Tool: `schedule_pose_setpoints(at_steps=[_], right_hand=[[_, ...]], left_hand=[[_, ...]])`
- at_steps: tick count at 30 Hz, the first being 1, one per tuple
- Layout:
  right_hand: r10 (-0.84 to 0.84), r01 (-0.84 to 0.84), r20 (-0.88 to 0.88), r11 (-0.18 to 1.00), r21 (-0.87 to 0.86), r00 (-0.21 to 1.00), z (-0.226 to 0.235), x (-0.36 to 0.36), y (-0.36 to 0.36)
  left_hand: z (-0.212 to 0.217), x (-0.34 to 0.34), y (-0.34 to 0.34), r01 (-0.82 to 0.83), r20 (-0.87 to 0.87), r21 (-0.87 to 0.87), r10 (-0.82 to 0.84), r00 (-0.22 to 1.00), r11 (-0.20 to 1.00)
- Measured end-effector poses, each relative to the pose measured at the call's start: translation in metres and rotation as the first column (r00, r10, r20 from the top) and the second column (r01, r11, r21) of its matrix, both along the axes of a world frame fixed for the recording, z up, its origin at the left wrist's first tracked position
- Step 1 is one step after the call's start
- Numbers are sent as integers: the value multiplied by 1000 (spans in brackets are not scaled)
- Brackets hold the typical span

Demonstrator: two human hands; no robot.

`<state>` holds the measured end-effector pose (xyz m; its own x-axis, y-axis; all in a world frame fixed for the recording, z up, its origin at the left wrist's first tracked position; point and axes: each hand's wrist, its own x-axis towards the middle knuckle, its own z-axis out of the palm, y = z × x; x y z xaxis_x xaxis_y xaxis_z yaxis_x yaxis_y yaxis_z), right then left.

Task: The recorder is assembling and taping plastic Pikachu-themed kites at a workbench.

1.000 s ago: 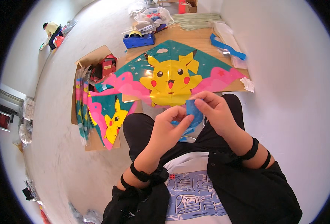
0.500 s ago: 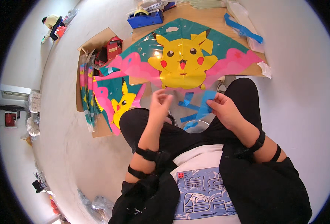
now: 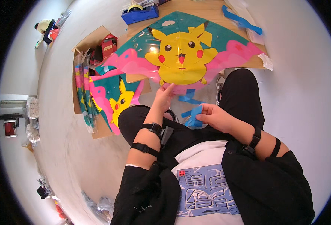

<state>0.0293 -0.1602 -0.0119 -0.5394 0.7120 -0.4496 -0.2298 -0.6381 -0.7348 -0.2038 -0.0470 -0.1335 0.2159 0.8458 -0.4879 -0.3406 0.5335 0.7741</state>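
A large kite (image 3: 182, 75) lies on the table, green and pink with a yellow, long-eared cartoon figure; its lower edge hangs toward me. At that edge, my left hand (image 3: 163, 99) pinches the film between thumb and fingers. To the right and a little lower, my right hand (image 3: 216, 117) is closed on a blue plastic ribbon (image 3: 194, 117), bunched at the fingertips. Part of the blue strip (image 3: 189, 96) trails loosely below the kite, above my lap. Another blue ribbon (image 3: 240, 21) lies at the table's far right.
Left of my knee stands an open cardboard box (image 3: 86, 45) with packaged items and a second kite (image 3: 122, 95) draped on it. A blue tape dispenser (image 3: 140, 15) sits at the back of the wooden table (image 3: 206, 8). Far left, another person (image 3: 45, 28) bends over something red.
My left hand has moved up to the kite's lower edge and taken hold of it. My right hand has lowered and moved left with the blue ribbon.
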Motion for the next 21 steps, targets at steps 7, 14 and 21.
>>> schedule_pose_setpoints(at_steps=[7, 14, 21], right_hand=[[-206, 230, 116, 941, -249, 972, -33, -12, 4], [-266, 275, 75, 941, -199, 961, -63, -48, 35], [-218, 230, 190, 972, -42, 957, -83, -48, 41]], left_hand=[[27, 17, -28, -58, 330, -302, 161, 930, 952], [29, 27, -37, 87, 367, -274, 20, 930, 958], [28, 25, -39, -33, 429, -265, 148, 891, 964]])
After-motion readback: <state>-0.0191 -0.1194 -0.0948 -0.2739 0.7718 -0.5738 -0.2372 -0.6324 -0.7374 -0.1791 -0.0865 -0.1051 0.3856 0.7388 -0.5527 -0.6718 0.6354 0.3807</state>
